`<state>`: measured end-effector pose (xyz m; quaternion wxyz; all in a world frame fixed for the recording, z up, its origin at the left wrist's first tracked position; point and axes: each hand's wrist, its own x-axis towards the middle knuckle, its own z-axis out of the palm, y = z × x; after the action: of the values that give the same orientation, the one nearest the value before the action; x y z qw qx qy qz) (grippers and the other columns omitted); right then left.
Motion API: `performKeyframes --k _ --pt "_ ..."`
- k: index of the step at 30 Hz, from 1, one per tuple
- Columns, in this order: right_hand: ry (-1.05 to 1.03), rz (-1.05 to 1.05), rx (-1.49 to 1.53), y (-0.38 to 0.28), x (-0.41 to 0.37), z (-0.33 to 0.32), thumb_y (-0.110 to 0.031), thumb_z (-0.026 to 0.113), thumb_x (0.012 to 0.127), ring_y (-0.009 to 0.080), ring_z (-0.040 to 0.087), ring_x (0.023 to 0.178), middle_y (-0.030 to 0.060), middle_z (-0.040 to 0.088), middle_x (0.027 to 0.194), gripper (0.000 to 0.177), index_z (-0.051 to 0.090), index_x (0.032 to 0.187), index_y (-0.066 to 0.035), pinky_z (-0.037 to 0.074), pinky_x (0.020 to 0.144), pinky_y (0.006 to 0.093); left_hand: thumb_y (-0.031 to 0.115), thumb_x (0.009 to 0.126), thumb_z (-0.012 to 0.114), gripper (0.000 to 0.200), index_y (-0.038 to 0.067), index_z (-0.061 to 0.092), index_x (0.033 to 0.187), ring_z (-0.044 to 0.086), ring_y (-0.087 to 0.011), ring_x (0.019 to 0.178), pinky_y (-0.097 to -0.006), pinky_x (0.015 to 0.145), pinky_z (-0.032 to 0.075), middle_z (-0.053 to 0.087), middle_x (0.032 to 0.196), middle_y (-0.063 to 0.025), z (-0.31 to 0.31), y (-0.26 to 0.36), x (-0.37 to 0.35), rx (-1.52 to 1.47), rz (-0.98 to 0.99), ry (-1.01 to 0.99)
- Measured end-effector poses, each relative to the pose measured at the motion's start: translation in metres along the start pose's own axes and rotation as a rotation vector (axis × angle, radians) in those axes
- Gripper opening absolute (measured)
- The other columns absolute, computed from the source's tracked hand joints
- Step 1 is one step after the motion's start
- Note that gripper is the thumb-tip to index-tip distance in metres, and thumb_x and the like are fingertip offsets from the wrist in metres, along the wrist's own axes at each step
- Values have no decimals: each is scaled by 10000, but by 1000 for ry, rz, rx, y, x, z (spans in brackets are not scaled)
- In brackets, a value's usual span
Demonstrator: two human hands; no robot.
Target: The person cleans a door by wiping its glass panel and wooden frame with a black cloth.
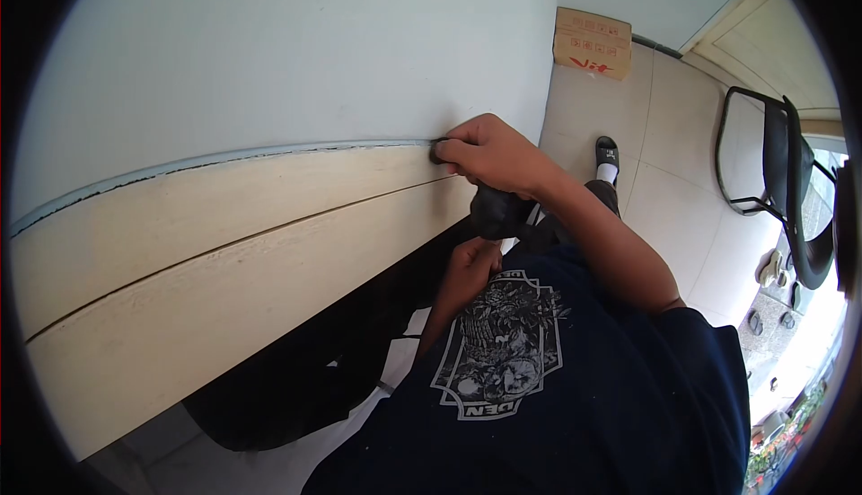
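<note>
My right hand (492,152) is closed, its thumb and fingers pinching a black, soft-looking cloth (439,151) at the seam between a pale wall-like panel and a cream wooden board. A dark bulge (498,212), possibly more of the same cloth, hangs just below this hand. Lower down, close to my shirt, my left hand (474,264) has curled fingers. Whatever it grips is hidden by the hand and the dark material.
The cream board (224,243) runs to the left, with the pale panel (296,55) beyond it. A dark chair seat or bag (296,387) is under the board. A cardboard box (593,43), a black chair (786,172) and several shoes (769,269) stand on the tiled floor.
</note>
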<state>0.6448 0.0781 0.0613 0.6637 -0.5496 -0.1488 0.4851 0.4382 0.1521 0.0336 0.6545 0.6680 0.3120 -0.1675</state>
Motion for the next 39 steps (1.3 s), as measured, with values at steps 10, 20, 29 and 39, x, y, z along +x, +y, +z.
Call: performKeyframes --k 10,20,29,39 --pt "-61 -5 -64 -11 0 -5 -241 599 903 64 452 541 -16 563 623 297 644 714 -15 382 508 254 248 1045 504 414 37 513 689 476 -79 638 -258 644 395 530 659 -4 4 -1 1 -44 28 0" --pt "-20 -77 -173 1 4 -13 -272 604 896 71 455 545 -7 550 607 330 657 723 3 384 514 267 206 1027 505 377 29 489 694 478 -101 664 -265 681 385 519 669 -27 5 5 2 -14 -4 11" --pt "90 -79 -292 39 14 -18 -261 587 897 97 457 551 37 519 561 348 654 727 35 400 532 304 219 1023 518 372 27 496 705 467 -100 655 -268 672 384 513 665 -19 4 7 3 -25 -16 6" --pt "122 -55 -242 46 10 -14 -266 589 834 192 479 519 138 499 539 342 612 744 63 444 549 381 214 1029 504 385 29 491 691 474 -99 657 -272 676 383 525 667 -25 3 1 -3 -7 -15 -6"
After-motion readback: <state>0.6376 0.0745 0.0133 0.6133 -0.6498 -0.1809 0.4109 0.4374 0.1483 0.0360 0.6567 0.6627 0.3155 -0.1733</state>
